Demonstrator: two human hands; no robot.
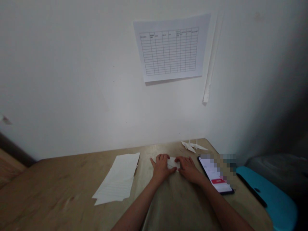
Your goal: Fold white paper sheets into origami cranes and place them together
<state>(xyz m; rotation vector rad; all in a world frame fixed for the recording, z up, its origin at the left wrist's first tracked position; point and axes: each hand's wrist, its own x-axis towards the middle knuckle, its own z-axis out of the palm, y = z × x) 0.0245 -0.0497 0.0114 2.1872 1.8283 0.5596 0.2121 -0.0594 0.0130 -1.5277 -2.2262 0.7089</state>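
Observation:
A small piece of white folded paper (172,163) lies on the table between my two hands. My left hand (161,167) holds its left side, with the thumb at the near edge and the curled fingers at the far edge. On the right side, my right hand (189,169) grips the same paper between thumb and fingers. Both hands cover parts of the paper, so its full shape is hidden. Beyond my right hand lie folded white paper pieces (192,146) with pointed ends.
Lined white sheets (117,179) lie left of my hands on the brown table (64,192). A phone (215,175) with a lit screen lies to the right. A turquoise object (269,195) stands past the table's right edge. A printed grid sheet (172,48) hangs on the wall.

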